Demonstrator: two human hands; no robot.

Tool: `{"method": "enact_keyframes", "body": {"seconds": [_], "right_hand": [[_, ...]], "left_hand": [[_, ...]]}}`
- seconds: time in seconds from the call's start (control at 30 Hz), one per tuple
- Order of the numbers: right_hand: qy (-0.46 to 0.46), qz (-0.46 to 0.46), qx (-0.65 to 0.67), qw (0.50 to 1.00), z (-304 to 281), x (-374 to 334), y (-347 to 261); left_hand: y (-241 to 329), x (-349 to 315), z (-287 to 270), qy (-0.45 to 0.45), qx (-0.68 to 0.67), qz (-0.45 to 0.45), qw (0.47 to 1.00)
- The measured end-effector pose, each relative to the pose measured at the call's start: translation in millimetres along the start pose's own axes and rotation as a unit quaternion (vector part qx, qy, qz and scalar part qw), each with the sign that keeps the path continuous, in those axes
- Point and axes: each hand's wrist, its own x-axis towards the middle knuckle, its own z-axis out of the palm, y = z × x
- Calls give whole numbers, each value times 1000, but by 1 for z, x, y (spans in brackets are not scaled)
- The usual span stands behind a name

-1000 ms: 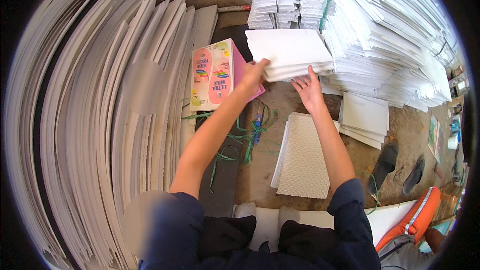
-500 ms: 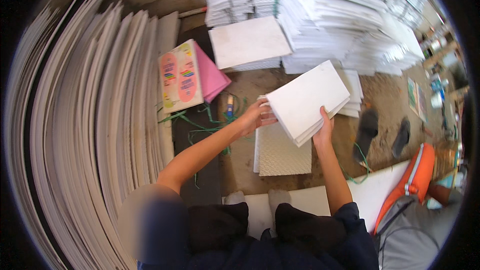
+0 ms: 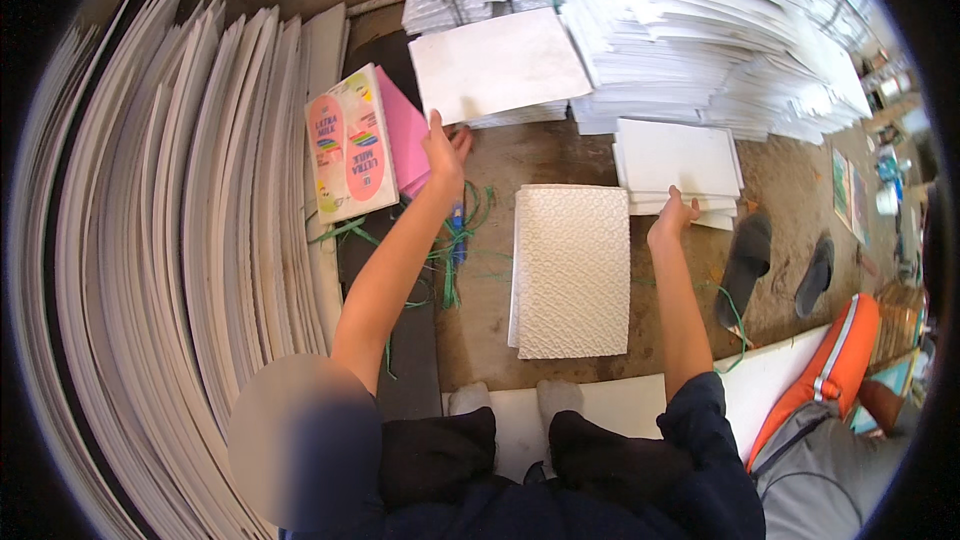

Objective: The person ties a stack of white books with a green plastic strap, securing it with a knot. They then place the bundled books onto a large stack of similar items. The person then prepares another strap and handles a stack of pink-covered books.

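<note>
My left hand (image 3: 444,155) is open, thumb and fingers apart, at the near left corner of a white sheet (image 3: 500,65) topping a low pile. My right hand (image 3: 673,218) is at the near edge of a small, slightly fanned stack of white sheets (image 3: 680,155); its thumb and fingers are spread around no held object that I can see. Between my arms, on the floor, lies a stack with a bumpy cream-white top sheet (image 3: 573,270). Left of my left hand are a printed carton sheet (image 3: 350,150) and pink sheets (image 3: 402,135).
Tall white paper piles (image 3: 690,40) stand at the back. Large upright boards (image 3: 200,200) fill the left side. Green string (image 3: 452,250) and a blue tool-like item (image 3: 459,225) lie on the floor. Dark slippers (image 3: 745,265) and a person in grey beside an orange bag (image 3: 820,370) are at right.
The white sheets my hands held together now lie on the small stack at right. My left hand has moved up and left toward the low pile; my right hand shifted slightly right.
</note>
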Motion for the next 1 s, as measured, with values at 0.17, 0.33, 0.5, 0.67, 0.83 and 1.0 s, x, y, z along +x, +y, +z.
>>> {"method": "enact_keyframes", "body": {"seconds": [0.17, 0.33, 0.5, 0.67, 0.83, 1.0], "right_hand": [[-238, -108, 93, 961, 30, -64, -18], [-508, -20, 95, 856, 46, -97, -21], [-628, 101, 128, 761, 58, -125, -20], [-569, 88, 149, 804, 60, -148, -28], [-556, 37, 99, 824, -1, -114, -44], [-551, 34, 21, 834, -85, -96, -63]], "left_hand": [[29, 21, -9, 22, 24, -9, 999], [26, -2, -12, -65, 29, -61, 996], [24, -73, -28, -191, 86, -78, 975], [12, -139, -42, -454, 275, -102, 842], [20, -119, -90, -372, 287, -208, 858], [36, -120, -68, -346, 210, -195, 894]]}}
